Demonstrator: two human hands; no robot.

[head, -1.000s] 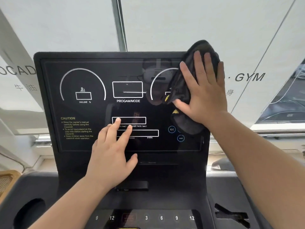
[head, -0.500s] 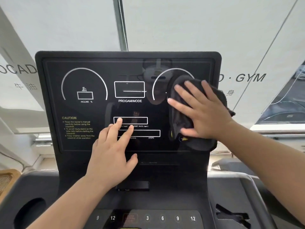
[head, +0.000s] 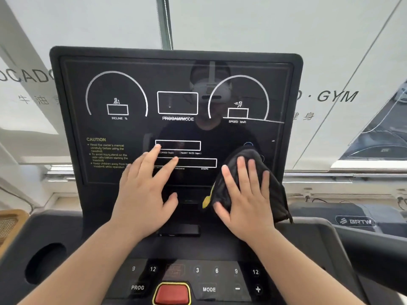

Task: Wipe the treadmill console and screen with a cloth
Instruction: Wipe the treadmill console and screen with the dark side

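- Flat-palmed, the right hand pins the black cloth against the lower right corner of the screen, fingers spread over it rather than curled round it.
- That cloth is bunched under the palm, a yellow tag poking out on its left edge, and its bottom hem hangs past the screen's lower border.
- Left hand lies open and empty on the glass, fingertips touching the middle readout boxes, bracing the panel.
- This looks like the screen-wiping step, with the right side being worked.
- Below, the console with its number keys and red stop button sits untouched by either hand.
- Next move, I'd judge: slide the cloth across toward the CAUTION text, and lift that left hand clear, since it's likely leaving prints.
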